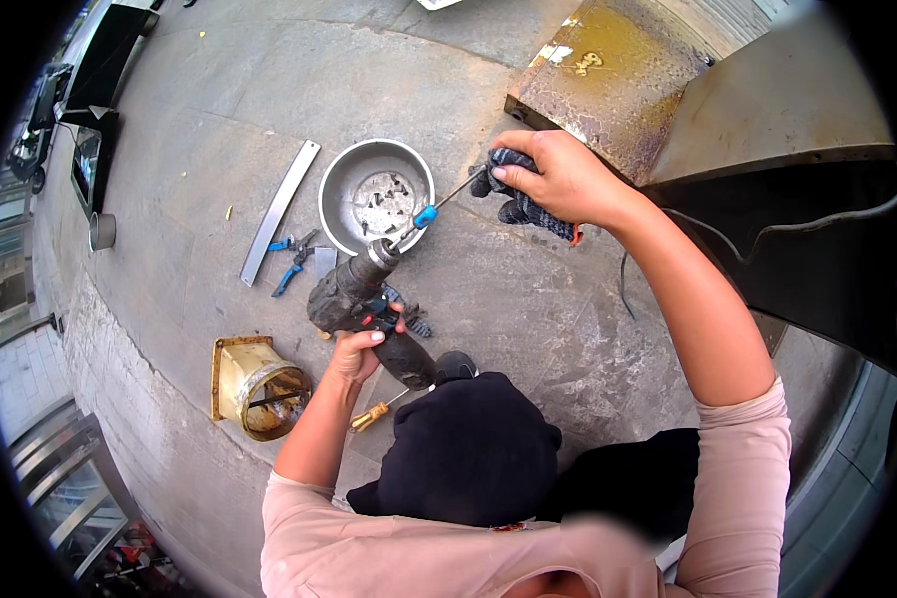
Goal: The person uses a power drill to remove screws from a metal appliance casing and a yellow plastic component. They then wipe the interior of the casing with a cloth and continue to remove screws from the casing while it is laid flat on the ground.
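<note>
My left hand point(357, 355) is closed round the handle of a dark cordless drill point(347, 295), which points up and to the right. A long thin bit point(458, 190) with a blue collar point(425, 216) runs from its chuck. My right hand point(556, 177) grips a dark grey knit glove point(530, 211), bunched at the far end of the bit; the bit's tip is hidden there. Below the bit stands a round grey metal pan point(339, 204) with several small dark screws in it. Another knit glove point(417, 317) shows partly behind the drill.
Left of the pan lie a metal strip point(280, 214) and blue-handled pliers point(291, 265). A stained yellowish duct piece point(231, 374) and a yellow-handled screwdriver point(370, 417) are nearer. At right stand a rusty, greasy metal box point(618, 90) and a large metal housing point(777, 110) with a cable point(767, 235).
</note>
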A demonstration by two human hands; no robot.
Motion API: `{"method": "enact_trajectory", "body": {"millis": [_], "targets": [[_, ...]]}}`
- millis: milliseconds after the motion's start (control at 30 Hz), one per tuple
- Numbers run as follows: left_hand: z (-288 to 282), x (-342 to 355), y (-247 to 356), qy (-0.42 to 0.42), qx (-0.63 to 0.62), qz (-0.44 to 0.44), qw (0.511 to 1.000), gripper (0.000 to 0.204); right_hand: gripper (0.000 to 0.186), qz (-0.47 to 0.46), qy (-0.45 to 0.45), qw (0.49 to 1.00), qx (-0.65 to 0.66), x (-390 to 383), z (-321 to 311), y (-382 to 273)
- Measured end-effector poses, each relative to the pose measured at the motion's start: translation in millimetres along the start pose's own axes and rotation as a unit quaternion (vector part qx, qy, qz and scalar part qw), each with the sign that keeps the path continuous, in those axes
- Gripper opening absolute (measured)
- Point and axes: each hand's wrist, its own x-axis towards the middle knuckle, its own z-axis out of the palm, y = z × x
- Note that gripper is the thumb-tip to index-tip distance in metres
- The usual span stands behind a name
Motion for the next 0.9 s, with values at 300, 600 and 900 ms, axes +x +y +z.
{"method": "enact_trajectory", "body": {"millis": [300,600,900], "targets": [[-47,-48,13,0.129,-0.014,0.048,0.990,0.066,0.028,0.040,0.004,0.999,0.029,51,45,11],[-46,-42,15,0.092,-0.036,0.058,0.993,0.065,0.041,0.060,-0.064,0.984,0.153,78,119,25],[-50,-40,9,0.190,-0.001,0.073,0.979,0.063,0.027,0.206,-0.120,0.793,0.560,70,137,20]]}}
